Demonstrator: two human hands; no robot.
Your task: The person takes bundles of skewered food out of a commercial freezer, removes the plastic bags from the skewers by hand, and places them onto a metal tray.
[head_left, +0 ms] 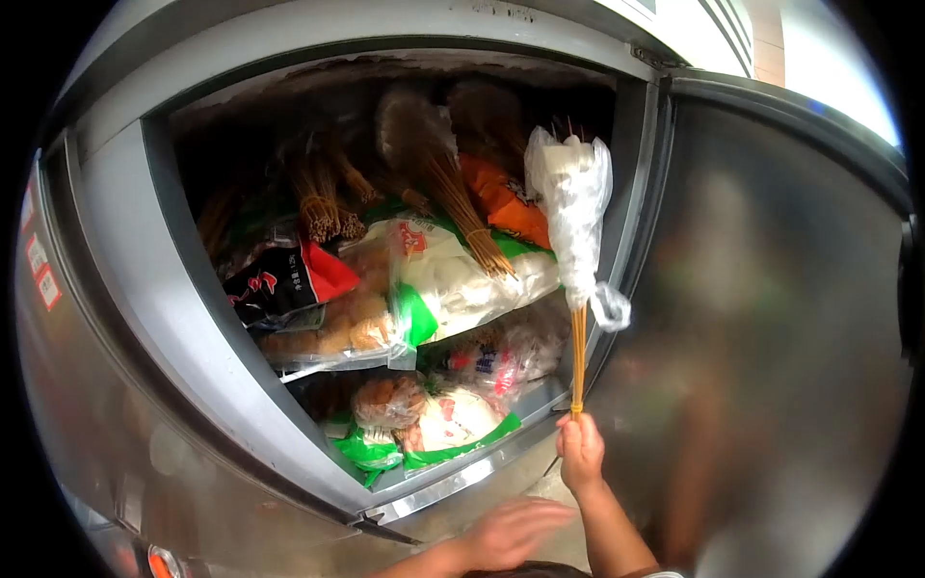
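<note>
My right hand (582,451) is closed around the lower ends of a bundle of skewers (578,352), held upright at the right side of the freezer opening. A clear plastic bag (575,222) wraps the pale food on the upper part of the bundle, and its loose knot hangs to the right. Lower down, my left hand (515,530) is slightly blurred, with its fingers stretched out and nothing visible in them. It is below the freezer's bottom edge.
The freezer door (790,318) stands open on the right. Bagged skewer bundles (448,193), an orange packet (506,200), a black-and-red packet (289,279) and a white-green bag (458,279) fill the upper shelf. Several bags, including another white-green one (458,424), lie below.
</note>
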